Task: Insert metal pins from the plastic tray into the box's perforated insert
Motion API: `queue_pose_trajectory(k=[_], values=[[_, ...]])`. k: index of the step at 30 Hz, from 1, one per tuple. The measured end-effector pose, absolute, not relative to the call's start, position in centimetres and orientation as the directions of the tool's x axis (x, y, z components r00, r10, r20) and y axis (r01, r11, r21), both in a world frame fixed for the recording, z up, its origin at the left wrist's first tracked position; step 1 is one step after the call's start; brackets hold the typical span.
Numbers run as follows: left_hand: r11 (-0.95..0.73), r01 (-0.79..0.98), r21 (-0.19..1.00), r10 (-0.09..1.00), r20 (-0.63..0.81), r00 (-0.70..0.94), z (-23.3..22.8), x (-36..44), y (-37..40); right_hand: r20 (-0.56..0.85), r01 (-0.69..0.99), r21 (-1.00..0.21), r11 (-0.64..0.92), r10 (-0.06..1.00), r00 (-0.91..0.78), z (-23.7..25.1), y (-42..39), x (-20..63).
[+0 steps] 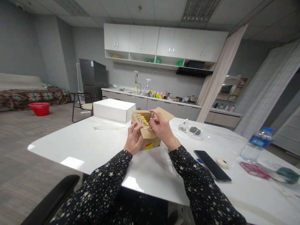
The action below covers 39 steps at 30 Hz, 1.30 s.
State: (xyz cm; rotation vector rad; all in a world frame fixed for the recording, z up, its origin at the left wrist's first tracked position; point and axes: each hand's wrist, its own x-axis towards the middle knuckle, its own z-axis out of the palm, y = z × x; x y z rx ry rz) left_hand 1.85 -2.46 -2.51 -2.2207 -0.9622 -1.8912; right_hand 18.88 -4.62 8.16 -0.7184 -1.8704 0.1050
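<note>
A small brown cardboard box (150,134) with its flaps raised stands on the white table in front of me. On its near flap are small dark and shiny spots and a yellow-and-red strip (143,119); what the spots are is too small to tell. My left hand (134,139) grips the left side of the box, fingers curled over the flap's edge. Over the flap's right part, my right hand (161,126) has its thumb and fingers pinched together. Whatever is between those fingertips is hidden.
A white box (113,109) stands behind at the left, beside a clear plastic sheet (109,127). To the right lie a white corded device (193,130), a black phone (212,165), a round beige item (222,162), a water bottle (256,145) and a pink packet (254,170).
</note>
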Motion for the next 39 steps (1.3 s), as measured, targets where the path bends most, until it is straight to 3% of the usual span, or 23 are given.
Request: queue_pose_trajectory(k=[4, 11, 19, 25, 32, 39], values=[[-0.800, 0.498, 0.334, 0.413, 0.909, 0.054, -2.51, 1.82, -2.44, 0.814, 0.426, -0.404, 0.809, 0.531, -0.236, 8.13, -4.69, 18.82], [-0.801, 0.490, 0.343, 0.423, 0.904, 0.060, -2.50, 1.74, -2.56, 0.775, 0.373, -0.530, 0.762, 0.613, -0.153, 7.80, -4.20, 19.00], [-0.809, 0.483, 0.335, 0.412, 0.909, 0.060, -2.44, 1.79, -2.55, 0.804, 0.416, -0.416, 0.809, 0.541, -0.247, 8.21, -4.82, 18.94], [-0.798, 0.497, 0.342, 0.424, 0.904, 0.059, -2.54, 1.77, -2.47, 0.791, 0.385, -0.502, 0.775, 0.591, -0.157, 7.71, -4.20, 19.01], [-0.815, 0.474, 0.334, 0.406, 0.912, 0.054, -2.49, 1.90, -2.47, 0.816, 0.452, -0.375, 0.809, 0.520, -0.253, 8.11, -4.87, 18.79], [-0.810, 0.486, 0.329, 0.403, 0.914, 0.053, -2.61, 1.82, -2.38, 0.783, 0.387, -0.503, 0.773, 0.597, -0.176, 7.98, -4.47, 18.98]])
